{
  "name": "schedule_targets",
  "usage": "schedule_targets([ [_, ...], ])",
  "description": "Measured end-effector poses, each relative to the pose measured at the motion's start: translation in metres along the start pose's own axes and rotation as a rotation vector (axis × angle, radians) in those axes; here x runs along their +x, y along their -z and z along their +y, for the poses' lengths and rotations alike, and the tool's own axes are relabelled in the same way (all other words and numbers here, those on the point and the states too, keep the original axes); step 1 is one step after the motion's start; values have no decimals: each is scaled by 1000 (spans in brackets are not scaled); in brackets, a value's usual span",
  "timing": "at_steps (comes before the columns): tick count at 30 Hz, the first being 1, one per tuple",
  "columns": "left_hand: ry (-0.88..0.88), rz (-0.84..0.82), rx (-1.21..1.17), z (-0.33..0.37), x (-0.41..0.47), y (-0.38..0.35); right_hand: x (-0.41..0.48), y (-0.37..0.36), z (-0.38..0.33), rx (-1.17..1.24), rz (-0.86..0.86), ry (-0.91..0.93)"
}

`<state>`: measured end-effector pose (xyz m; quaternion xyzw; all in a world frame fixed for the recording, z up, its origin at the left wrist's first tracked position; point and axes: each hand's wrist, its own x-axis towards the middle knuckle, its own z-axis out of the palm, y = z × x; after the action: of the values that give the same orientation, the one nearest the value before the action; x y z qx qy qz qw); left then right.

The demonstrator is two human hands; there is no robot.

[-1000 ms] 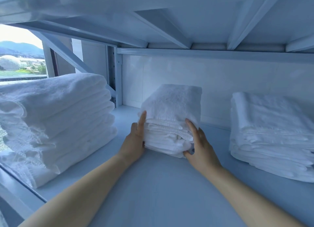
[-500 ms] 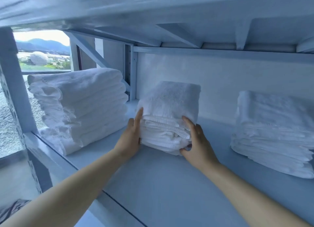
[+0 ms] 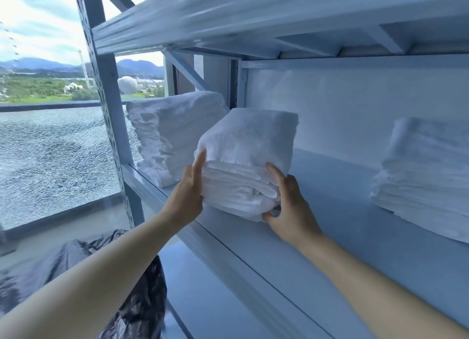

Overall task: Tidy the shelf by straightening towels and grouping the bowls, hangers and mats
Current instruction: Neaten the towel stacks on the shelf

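Observation:
Three stacks of folded white towels stand on a pale metal shelf [image 3: 317, 257]. I hold the middle stack [image 3: 247, 158] between both hands near the shelf's front edge, its front end tipped up slightly. My left hand [image 3: 187, 196] presses flat against its left side. My right hand [image 3: 289, 206] grips its right front corner, thumb curled under the bottom fold. The left stack [image 3: 172, 133] sits at the shelf's left end, its edges ragged. The right stack [image 3: 426, 176] rests farther along to the right.
The shelf above [image 3: 279, 16] hangs low over the towels. A perforated upright post [image 3: 109, 105] stands at the left. A black plastic bag [image 3: 137, 298] lies on the level below. Cracked window glass [image 3: 50, 161] is behind the rack.
The middle stack has come forward toward the shelf's front edge with both hands on it. My view has pulled back and swung left, showing the post, the window and the bag below.

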<state>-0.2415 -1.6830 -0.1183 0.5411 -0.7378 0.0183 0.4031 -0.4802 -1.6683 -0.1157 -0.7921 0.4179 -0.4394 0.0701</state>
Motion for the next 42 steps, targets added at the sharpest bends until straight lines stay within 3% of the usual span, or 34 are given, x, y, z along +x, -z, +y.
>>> schedule_targets([
  [7, 3, -37, 54, -24, 4, 9, 4, -18, -18, -17, -44, 21],
  [12, -16, 9, 267, -44, 15, 23, 19, -34, -33, -78, -105, 12],
  [15, -170, 38, 357, -44, 20, 33, 24, -40, -38, -101, -141, -2],
  [18, -325, -35, 443, -34, 25, 30, 24, -36, -36, -93, -152, -10],
  [24, -283, -31, 391, -22, 28, 19, 32, -22, -30, -77, -112, -125],
  [35, -294, -3, 360, -55, 40, 25, 54, -53, -39, -111, -154, -13],
  [42, -468, -4, 361, -43, 50, 30, 55, -52, -34, -28, -168, -31],
])
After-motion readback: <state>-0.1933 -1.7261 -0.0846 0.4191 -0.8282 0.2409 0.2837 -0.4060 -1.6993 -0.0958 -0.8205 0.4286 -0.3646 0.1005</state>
